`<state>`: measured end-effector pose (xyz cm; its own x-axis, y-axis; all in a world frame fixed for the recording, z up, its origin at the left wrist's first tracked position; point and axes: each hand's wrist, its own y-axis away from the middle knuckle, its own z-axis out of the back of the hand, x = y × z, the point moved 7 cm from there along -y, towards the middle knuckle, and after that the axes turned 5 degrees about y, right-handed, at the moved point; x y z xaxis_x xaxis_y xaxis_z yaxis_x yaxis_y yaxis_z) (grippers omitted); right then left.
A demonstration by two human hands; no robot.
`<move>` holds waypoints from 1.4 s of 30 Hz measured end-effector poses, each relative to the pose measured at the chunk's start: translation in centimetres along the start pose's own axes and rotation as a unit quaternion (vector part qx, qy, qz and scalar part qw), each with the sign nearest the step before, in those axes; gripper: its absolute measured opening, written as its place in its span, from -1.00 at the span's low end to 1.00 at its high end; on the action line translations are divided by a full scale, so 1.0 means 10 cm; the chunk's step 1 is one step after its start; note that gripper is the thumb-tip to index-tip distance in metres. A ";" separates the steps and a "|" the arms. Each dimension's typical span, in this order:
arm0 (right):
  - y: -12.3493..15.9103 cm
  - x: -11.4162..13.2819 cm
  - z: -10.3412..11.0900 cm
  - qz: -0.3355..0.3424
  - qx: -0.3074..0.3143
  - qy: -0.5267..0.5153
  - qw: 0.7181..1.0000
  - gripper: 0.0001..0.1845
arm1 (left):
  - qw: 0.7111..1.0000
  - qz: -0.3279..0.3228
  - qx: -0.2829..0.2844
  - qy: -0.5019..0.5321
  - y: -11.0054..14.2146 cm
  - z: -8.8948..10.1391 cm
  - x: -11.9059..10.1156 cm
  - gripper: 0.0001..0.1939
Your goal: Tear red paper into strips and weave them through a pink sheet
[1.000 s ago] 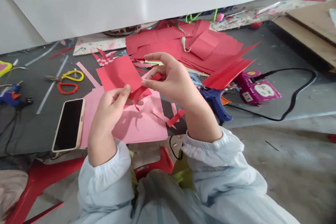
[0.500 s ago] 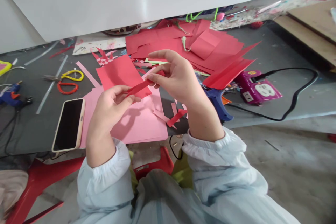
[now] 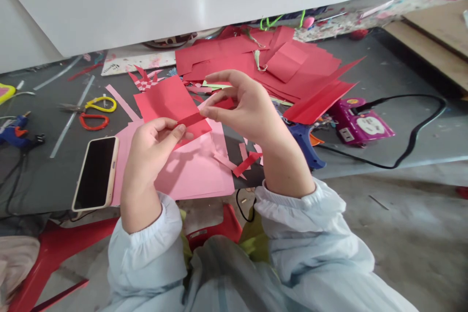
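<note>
Head view: a red strip (image 3: 192,118) is being held nearly straight between the left hand (image 3: 150,148) and the right hand (image 3: 244,107), over a red sheet (image 3: 166,100) that is lying on pink paper (image 3: 197,175). The strip's left end is being pinched by the left thumb and fingers; its right part is being gripped by the right thumb and fingertips, where more red is showing. Cutting is judged done for this strip, since it is being handled apart from the sheet. Nothing is being attached to it; whether it is being folded cannot be told. 1 shorter strip (image 3: 246,164) is lying unjoined to the right. Beyond the sheet, a checked piece (image 3: 145,83) is lying, its middle seemingly woven and its points spreading loose. Scissors (image 3: 83,108) are lying unheld. How much is being left overall cannot be told.
</note>
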<state>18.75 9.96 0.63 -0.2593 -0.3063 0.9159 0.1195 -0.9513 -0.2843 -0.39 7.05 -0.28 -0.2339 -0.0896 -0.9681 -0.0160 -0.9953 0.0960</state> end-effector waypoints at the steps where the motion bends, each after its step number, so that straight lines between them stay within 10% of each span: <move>1: 0.00 0.00 -0.01 0.004 0.001 0.002 1.000 -0.48 | 1.000 -0.002 0.000 -0.003 0.00 0.00 0.00 -0.81; 42: 0.02 0.02 -0.04 -0.020 0.025 0.011 0.999 -0.48 | 0.998 -0.018 0.020 -0.056 0.01 0.00 -0.05 -0.77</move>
<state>18.35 9.71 0.70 -0.2851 -0.2698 0.9197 0.1571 -0.9598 -0.2328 -0.23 7.04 0.23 -0.3392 -0.0467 -0.9396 -0.0639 -0.9953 0.0726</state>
